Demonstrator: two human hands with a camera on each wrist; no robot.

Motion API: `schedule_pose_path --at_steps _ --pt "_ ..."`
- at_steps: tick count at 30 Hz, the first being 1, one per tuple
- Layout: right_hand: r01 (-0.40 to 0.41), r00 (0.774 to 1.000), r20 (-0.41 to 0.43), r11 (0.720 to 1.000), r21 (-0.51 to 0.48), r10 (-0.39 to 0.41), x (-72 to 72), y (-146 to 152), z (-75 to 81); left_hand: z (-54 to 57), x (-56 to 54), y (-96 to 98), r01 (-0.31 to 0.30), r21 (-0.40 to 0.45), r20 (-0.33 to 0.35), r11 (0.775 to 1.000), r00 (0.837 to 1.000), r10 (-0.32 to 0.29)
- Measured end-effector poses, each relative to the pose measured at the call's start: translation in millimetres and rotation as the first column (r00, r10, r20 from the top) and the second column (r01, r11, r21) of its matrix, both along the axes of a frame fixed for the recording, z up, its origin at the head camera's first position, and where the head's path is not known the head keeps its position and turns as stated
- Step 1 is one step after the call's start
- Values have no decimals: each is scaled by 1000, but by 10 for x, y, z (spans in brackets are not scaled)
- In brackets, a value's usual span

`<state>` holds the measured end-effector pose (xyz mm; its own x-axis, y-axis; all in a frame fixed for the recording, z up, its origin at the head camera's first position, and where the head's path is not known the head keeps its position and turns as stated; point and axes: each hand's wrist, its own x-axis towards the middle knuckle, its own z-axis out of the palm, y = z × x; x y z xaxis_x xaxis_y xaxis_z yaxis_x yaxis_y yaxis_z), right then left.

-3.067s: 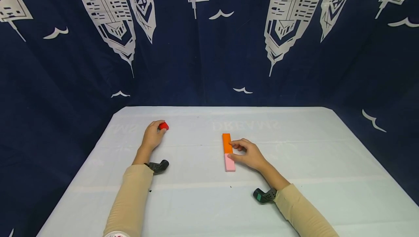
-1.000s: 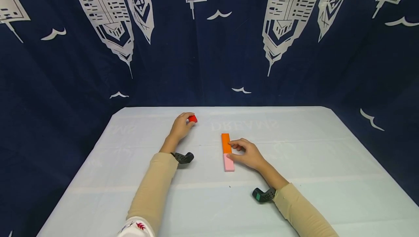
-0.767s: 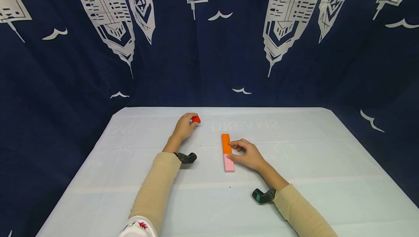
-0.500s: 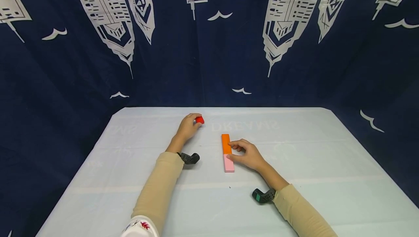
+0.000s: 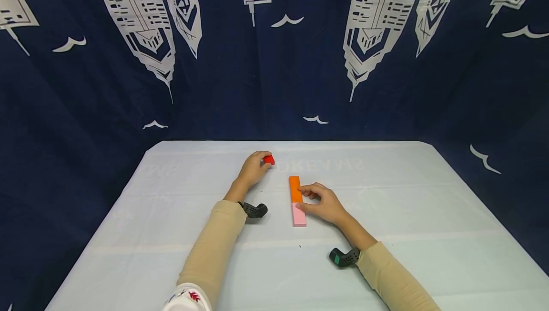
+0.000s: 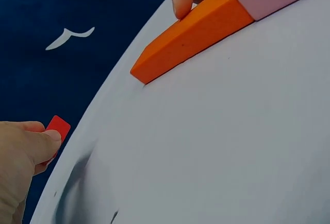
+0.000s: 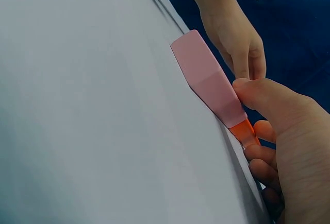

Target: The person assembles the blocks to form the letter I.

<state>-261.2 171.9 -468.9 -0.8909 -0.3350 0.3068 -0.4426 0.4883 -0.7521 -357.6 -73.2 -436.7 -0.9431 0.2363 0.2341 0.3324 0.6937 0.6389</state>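
Observation:
In the head view my left hand (image 5: 253, 170) pinches a small red block (image 5: 269, 160) between thumb and fingers, held above the far part of the table. The left wrist view shows the thumb across the face of the red block (image 6: 58, 127). An orange block (image 5: 295, 189) and a pink block (image 5: 299, 215) lie end to end in one line on the tabletop. My right hand (image 5: 323, 202) rests along their right side, fingers loosely bent. Its thumb touches the pink block (image 7: 206, 74) and a forefinger touches the orange block (image 6: 193, 36).
A white cloth with faint lettering covers the table (image 5: 171, 253). Behind it hangs a dark blue curtain (image 5: 274, 77) with white building prints. Black wrist devices sit on both arms, the left one (image 5: 256, 211) and the right one (image 5: 344, 257).
My left hand has carried the red block to the right along the far side of the table, closer to the orange block. The right hand and the two lined-up blocks stay put.

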Motion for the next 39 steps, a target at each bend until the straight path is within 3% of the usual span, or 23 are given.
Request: schedule_pose_path --at_steps 13,39 --pt "7 1000 -1 1000 8 -7 5 -12 16 -52 12 178 45 -25 4 999 999 -45" --pt "3 1000 -24 1000 5 -3 -5 8 -6 16 24 468 142 -65 5 988 990 -142"
